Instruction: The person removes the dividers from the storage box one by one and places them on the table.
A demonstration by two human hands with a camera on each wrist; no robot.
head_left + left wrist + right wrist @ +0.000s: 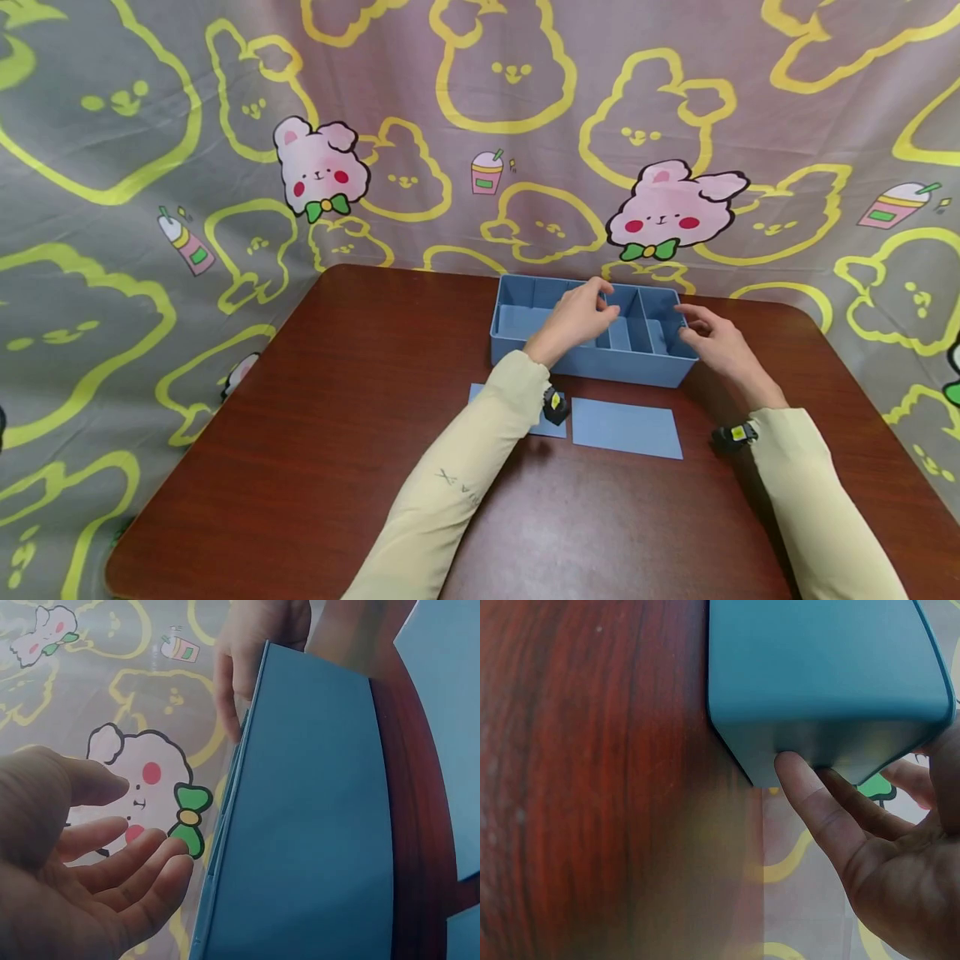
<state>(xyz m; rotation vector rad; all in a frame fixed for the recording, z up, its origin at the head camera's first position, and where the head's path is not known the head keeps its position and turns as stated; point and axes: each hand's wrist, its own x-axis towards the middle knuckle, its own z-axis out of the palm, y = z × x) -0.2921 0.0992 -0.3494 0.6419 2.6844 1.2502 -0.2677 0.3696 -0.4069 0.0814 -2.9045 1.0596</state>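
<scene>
A long blue box point(600, 362), split into several compartments by thin dividers point(643, 321), stands near the table's back edge. Above its middle hovers my left hand point(573, 317), palm turned inward and fingers loosely bent. The left wrist view shows nothing in that hand point(112, 862), apart from the box's rim. At the box's right end is my right hand point(716, 337). Seen from the right wrist, its fingertips point(791, 766) touch the outer end wall point(832, 742), fairly straight, while the thumb lies by the rim.
Two flat blue rectangular panels lie in front of the box: one point(628, 427) in full sight, the other point(553, 427) partly under my left forearm. The brown table point(322, 400) has rounded corners. A curtain point(405, 75) printed with rabbits hangs close behind it.
</scene>
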